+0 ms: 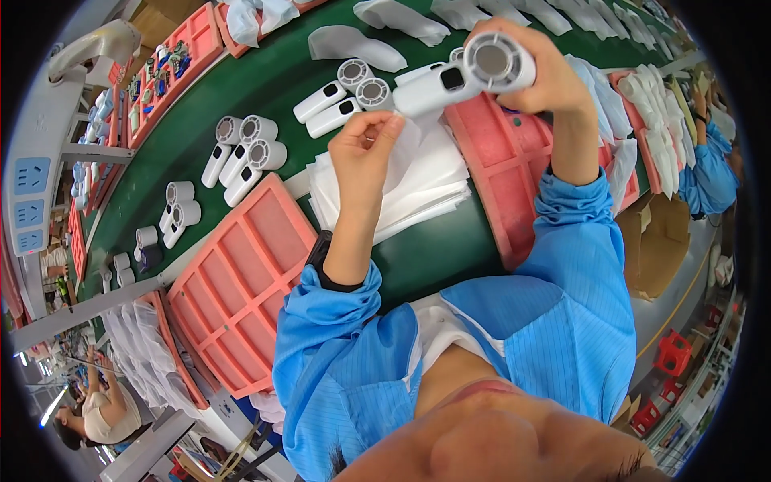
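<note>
Blue sleeves (562, 321) filled the lower frame, nearest the lens, both forearms rising from them toward the green belt (265, 88).

Far left, I noted a grey rail with sockets (30, 197), then red trays of small parts (173, 60) along the belt's far edge. An empty pink tray (241, 281) lay beside my left forearm. On the belt past it, white handheld fans (245, 149) lay in small groups, unwrapped.

My left hand (365, 153) was pinched shut on the top sheet of a stack of white foam sheets (426, 189), thumb and fingertips together on its upper edge. The stack rested on the belt between the two pink trays.

My right hand (546, 68) was clamped around the handle of a white fan (470, 72), held in the air above the stack and a second pink tray (502, 169), its round head turned toward the lens. That fan was not yet wrapped.

Farther right and along the belt's upper stretch, foam-wrapped bundles (357, 44) lay in a row, which I judged to be finished units. Judged from this layout, the work was mid-run: several units wrapped, one in hand, and a number of bare fans left on the belt. At the far right edge, another person in a blue sleeve (707, 173) worked at the same line.
</note>
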